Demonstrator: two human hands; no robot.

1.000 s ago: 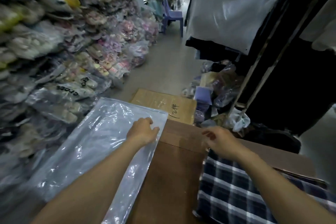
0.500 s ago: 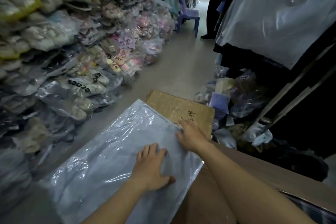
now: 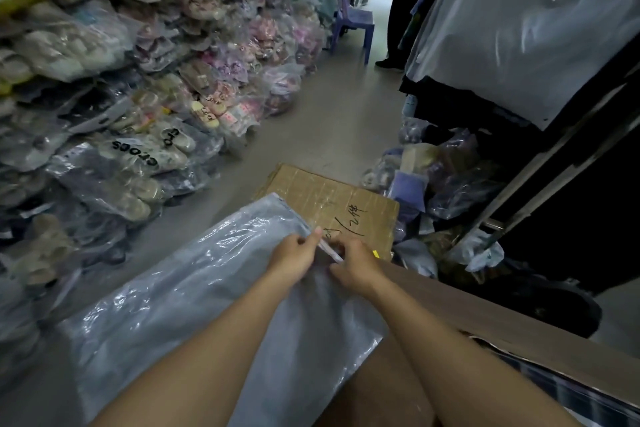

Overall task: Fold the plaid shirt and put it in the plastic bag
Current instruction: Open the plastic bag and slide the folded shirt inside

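Beside the cardboard box (image 3: 329, 199), both hands now pinch the plastic bag (image 3: 194, 295) at its far edge: the left hand (image 3: 294, 258) no longer presses flat, and the right hand (image 3: 356, 265) has joined it, probably to open the bag.

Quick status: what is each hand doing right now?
Left hand: closed, pinching the top edge of the plastic bag.
Right hand: closed, gripping the same bag edge beside it.
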